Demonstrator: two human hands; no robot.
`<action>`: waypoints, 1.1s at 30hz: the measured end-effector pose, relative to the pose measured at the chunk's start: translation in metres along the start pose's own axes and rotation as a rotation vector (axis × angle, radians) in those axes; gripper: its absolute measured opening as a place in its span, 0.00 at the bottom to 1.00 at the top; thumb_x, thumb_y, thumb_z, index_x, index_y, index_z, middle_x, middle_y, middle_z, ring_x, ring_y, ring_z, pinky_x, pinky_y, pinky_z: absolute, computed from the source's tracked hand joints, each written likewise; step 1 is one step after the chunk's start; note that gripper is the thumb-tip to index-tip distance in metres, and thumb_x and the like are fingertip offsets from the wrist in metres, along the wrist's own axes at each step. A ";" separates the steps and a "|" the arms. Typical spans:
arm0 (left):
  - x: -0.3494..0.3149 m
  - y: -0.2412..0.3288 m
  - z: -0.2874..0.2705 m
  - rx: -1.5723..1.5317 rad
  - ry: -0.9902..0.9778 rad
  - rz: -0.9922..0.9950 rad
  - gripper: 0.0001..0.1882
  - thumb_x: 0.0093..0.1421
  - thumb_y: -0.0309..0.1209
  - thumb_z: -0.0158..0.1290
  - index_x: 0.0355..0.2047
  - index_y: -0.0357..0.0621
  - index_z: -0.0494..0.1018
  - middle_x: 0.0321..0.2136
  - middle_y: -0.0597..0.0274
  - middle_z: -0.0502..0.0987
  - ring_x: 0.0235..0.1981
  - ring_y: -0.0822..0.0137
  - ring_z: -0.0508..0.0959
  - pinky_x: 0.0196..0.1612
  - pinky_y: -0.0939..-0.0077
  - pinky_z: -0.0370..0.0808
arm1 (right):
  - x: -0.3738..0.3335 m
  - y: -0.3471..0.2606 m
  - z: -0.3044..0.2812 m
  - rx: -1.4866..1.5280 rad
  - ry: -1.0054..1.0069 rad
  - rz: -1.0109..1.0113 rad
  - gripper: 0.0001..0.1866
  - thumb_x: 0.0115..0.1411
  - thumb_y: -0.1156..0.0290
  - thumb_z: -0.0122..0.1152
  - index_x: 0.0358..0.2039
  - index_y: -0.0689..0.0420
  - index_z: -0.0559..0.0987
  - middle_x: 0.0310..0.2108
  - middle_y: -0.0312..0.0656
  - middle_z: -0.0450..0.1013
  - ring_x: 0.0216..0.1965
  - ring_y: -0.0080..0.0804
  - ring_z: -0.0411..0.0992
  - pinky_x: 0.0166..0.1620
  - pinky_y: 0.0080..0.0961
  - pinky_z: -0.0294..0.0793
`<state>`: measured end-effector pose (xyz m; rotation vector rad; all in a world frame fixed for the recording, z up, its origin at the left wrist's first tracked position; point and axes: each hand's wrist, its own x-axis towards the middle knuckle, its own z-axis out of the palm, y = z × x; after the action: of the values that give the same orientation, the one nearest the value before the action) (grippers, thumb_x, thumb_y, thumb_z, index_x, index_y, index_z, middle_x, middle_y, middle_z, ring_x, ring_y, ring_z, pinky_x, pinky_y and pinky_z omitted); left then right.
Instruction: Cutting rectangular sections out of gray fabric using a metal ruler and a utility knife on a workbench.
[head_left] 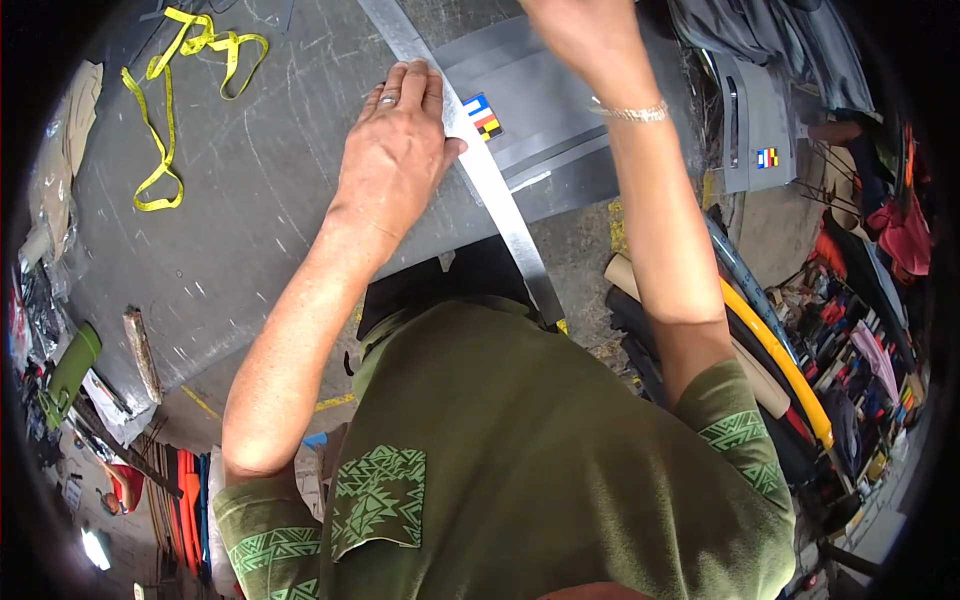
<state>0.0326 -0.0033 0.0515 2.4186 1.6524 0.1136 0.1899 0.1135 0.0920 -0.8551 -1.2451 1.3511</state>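
My left hand [398,145] lies flat on the dark table [270,180], fingers stretched and close together, a ring on one of them. Its fingertips and thumb press against a long metal ruler [497,195], which runs diagonally and sticks out over the near edge of the table. Under and right of the ruler lies a grey fabric panel [560,85] with a colourful checkered patch [487,117] beside the ruler's edge. My right hand [580,25] is at the top edge above the panel; its fingers are cut off from view. A bracelet circles that wrist.
A loose yellow measuring tape [167,140] curls on the table at the far left. Another grey piece with a similar patch [767,158] hangs at the right, near dark fabric [800,50]. Rolls of material, one yellow [775,350], stand right of me. A green roll [72,372] is at the left.
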 end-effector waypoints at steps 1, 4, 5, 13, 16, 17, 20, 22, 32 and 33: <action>0.000 0.000 -0.002 0.038 -0.028 0.004 0.40 0.61 0.47 0.62 0.63 0.29 0.65 0.63 0.49 0.68 0.67 0.57 0.69 0.69 0.66 0.68 | 0.009 0.008 0.001 -0.087 -0.075 0.036 0.35 0.68 0.74 0.58 0.73 0.60 0.57 0.39 0.37 0.77 0.27 0.20 0.72 0.34 0.18 0.73; 0.000 0.000 -0.004 0.028 -0.040 -0.011 0.40 0.61 0.47 0.63 0.63 0.29 0.65 0.63 0.49 0.68 0.67 0.58 0.69 0.69 0.67 0.68 | 0.027 0.009 0.033 -0.193 -0.073 0.334 0.24 0.73 0.60 0.53 0.63 0.59 0.66 0.26 0.32 0.70 0.16 0.17 0.63 0.21 0.19 0.66; 0.001 0.001 -0.005 0.026 -0.040 -0.004 0.40 0.61 0.47 0.63 0.63 0.29 0.65 0.63 0.49 0.68 0.67 0.58 0.69 0.69 0.67 0.68 | 0.036 0.026 0.026 -0.071 -0.162 0.350 0.22 0.74 0.54 0.50 0.57 0.58 0.70 0.25 0.31 0.67 0.16 0.18 0.62 0.20 0.20 0.65; 0.000 0.000 -0.001 0.029 -0.021 -0.015 0.39 0.61 0.47 0.62 0.63 0.30 0.66 0.63 0.49 0.68 0.67 0.57 0.69 0.69 0.67 0.68 | 0.048 0.100 0.041 0.201 -0.200 0.492 0.28 0.74 0.43 0.42 0.50 0.58 0.74 0.20 0.31 0.63 0.14 0.20 0.60 0.15 0.22 0.61; -0.002 0.000 0.004 -0.010 0.062 -0.014 0.36 0.58 0.41 0.65 0.61 0.33 0.68 0.61 0.53 0.69 0.65 0.55 0.70 0.66 0.66 0.72 | 0.045 0.107 0.040 0.134 -0.169 0.447 0.29 0.74 0.44 0.42 0.51 0.59 0.75 0.20 0.32 0.64 0.12 0.20 0.59 0.14 0.22 0.59; -0.003 0.001 0.004 -0.011 0.060 -0.016 0.36 0.58 0.41 0.65 0.61 0.33 0.68 0.61 0.53 0.69 0.65 0.55 0.70 0.66 0.66 0.72 | 0.045 0.108 0.040 0.134 -0.169 0.450 0.29 0.74 0.44 0.42 0.51 0.59 0.75 0.20 0.32 0.64 0.12 0.20 0.59 0.14 0.22 0.59; -0.002 0.000 0.005 0.002 0.055 -0.009 0.36 0.59 0.42 0.65 0.61 0.33 0.68 0.61 0.52 0.69 0.65 0.56 0.70 0.66 0.66 0.72 | 0.045 0.111 0.036 0.092 -0.146 0.428 0.30 0.74 0.44 0.41 0.51 0.61 0.75 0.19 0.32 0.64 0.12 0.20 0.59 0.14 0.22 0.59; -0.003 0.000 0.005 0.010 0.056 -0.015 0.36 0.59 0.43 0.65 0.61 0.33 0.68 0.61 0.52 0.69 0.66 0.56 0.70 0.66 0.65 0.72 | 0.043 0.110 0.038 0.107 -0.153 0.424 0.31 0.74 0.44 0.41 0.51 0.62 0.76 0.18 0.31 0.63 0.12 0.21 0.59 0.14 0.22 0.59; -0.002 0.000 0.006 -0.018 0.054 -0.012 0.37 0.60 0.43 0.64 0.62 0.34 0.67 0.62 0.52 0.69 0.66 0.56 0.69 0.66 0.65 0.72 | 0.039 0.111 0.037 0.060 -0.138 0.363 0.32 0.74 0.44 0.41 0.52 0.63 0.76 0.17 0.32 0.64 0.12 0.21 0.60 0.14 0.23 0.59; -0.003 0.000 0.006 -0.011 0.056 -0.012 0.37 0.60 0.43 0.64 0.62 0.34 0.67 0.62 0.52 0.69 0.66 0.56 0.69 0.66 0.65 0.72 | 0.039 0.110 0.038 0.063 -0.135 0.368 0.32 0.74 0.44 0.41 0.52 0.63 0.76 0.17 0.32 0.64 0.11 0.21 0.60 0.13 0.23 0.59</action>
<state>0.0324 -0.0064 0.0458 2.4179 1.6855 0.1892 0.1215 0.1548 -0.0016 -0.9950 -1.1773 1.7570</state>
